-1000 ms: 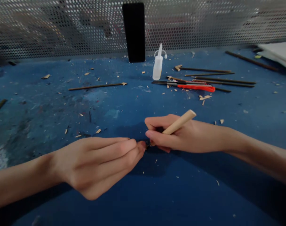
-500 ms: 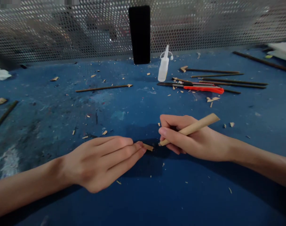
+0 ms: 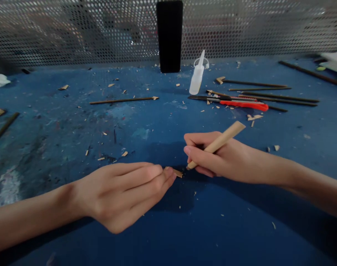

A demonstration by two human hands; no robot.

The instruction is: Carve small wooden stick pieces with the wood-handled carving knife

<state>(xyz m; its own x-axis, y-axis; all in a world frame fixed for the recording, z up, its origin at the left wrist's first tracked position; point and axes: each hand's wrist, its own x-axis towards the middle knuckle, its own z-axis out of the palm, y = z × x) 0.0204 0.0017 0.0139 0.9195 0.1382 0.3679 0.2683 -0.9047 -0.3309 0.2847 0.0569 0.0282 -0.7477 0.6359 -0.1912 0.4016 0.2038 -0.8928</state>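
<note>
My left hand (image 3: pixel 126 195) lies palm down on the blue table, its fingers pressed together over a small light wooden strip (image 3: pixel 179 173). Just the strip's end pokes out past the fingertips; the rest is hidden. My right hand (image 3: pixel 226 160) is closed in a pen grip around a slim wooden-handled carving tool (image 3: pixel 226 136). The handle slants up to the right, and its slant-cut butt points away from the strip. Low down, the tool's small tip is close to the strip's free end; whether they touch I cannot tell.
Beyond my hands lie a red utility knife (image 3: pixel 243 103), a white dropper bottle (image 3: pixel 196 77) and several thin dark sticks (image 3: pixel 279 96). One stick (image 3: pixel 124 100) lies further left. A black phone-like slab (image 3: pixel 170 37) leans on the perforated metal screen (image 3: pixel 102 33). Wood chips are scattered about.
My right hand has shifted slightly left and up, and the tool stands steeper. My left hand still presses the strip. The whole view has shifted a little.
</note>
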